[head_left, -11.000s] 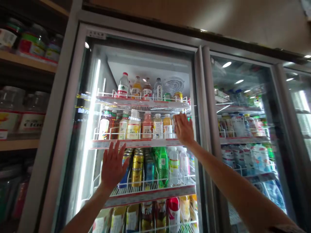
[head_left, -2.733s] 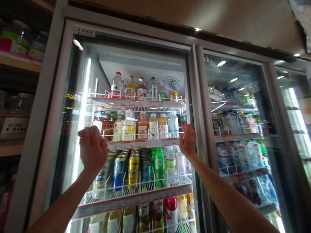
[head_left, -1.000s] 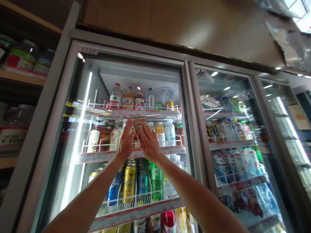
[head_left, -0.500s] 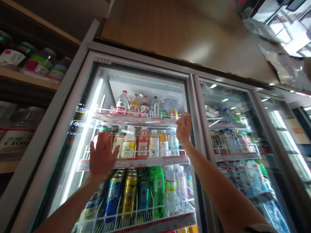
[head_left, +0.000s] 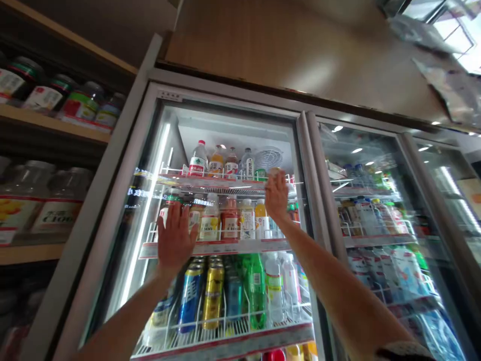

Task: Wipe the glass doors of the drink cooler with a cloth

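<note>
My left hand [head_left: 175, 239] is raised flat, its fingers stretched out, in front of the left glass cooler door [head_left: 233, 125]. Behind it stand juice bottles [head_left: 209, 223] on the middle shelf. My right hand [head_left: 277, 194] is held up before the right part of the same door, below the round vent, with fingers extended and nothing visible in them. I cannot tell whether either palm touches the glass. Several bottles [head_left: 198, 159] stand on the top shelf. Lower down are a blue can [head_left: 190, 298], a gold can [head_left: 213, 296] and a green bottle [head_left: 257, 291].
Beside the left door's frame [head_left: 313, 170] is a second glass door [head_left: 361, 150] with more drinks behind it. On the left, wooden shelves [head_left: 33, 253] hold jars [head_left: 56, 205]. A wooden panel [head_left: 263, 50] runs above, with clear plastic bags [head_left: 447, 87] at upper right.
The view has shifted, so the cooler sits slightly farther right. My right hand has moved left, away from the door's right edge, and its bent fingers have straightened. My left hand stays flat.
</note>
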`<state>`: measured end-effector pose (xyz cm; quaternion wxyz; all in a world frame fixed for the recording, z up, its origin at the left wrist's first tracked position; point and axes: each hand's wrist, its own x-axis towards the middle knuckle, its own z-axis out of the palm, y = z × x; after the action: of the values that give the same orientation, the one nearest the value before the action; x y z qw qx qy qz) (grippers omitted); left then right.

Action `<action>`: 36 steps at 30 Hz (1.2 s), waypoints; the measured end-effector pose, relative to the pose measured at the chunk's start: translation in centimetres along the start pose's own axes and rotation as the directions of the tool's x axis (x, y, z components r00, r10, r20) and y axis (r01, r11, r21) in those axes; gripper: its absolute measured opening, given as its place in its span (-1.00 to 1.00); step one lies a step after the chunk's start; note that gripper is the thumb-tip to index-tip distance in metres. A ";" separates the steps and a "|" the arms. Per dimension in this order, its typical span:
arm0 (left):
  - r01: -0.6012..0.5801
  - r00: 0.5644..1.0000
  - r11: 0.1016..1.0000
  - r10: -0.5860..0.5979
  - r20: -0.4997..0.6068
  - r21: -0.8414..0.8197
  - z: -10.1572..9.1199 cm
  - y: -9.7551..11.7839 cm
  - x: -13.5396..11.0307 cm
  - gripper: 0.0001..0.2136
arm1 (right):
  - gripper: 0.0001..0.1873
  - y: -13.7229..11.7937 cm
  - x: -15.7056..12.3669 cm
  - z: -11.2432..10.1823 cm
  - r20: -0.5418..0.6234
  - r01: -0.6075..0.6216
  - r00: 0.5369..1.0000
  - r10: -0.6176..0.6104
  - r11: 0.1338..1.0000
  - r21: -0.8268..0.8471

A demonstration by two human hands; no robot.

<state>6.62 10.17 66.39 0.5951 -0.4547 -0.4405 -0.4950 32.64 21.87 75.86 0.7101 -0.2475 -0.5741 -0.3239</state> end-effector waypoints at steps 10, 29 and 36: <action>-0.013 0.997 1.000 0.015 0.082 -0.025 -1.3 -1.9 -1.7 -0.46 | -0.52 -3.8 -6.1 -1.7 0.171 0.328 0.930 -0.326 0.944 0.018; 0.029 0.990 0.999 -0.024 0.139 -0.040 -1.6 -1.5 -1.7 -0.47 | -0.44 0.6 -10.4 -4.5 0.169 0.208 0.964 -0.205 0.978 -0.001; 0.005 0.994 0.999 -0.001 0.113 -0.037 -1.5 -1.7 -1.7 -0.46 | -0.45 3.9 -7.9 -5.3 0.181 0.044 0.983 -0.018 0.989 -0.141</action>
<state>4.86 8.83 64.63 0.5599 -0.4925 -0.4647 -0.4775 38.05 22.02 67.10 0.6304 -0.3174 -0.6146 -0.3522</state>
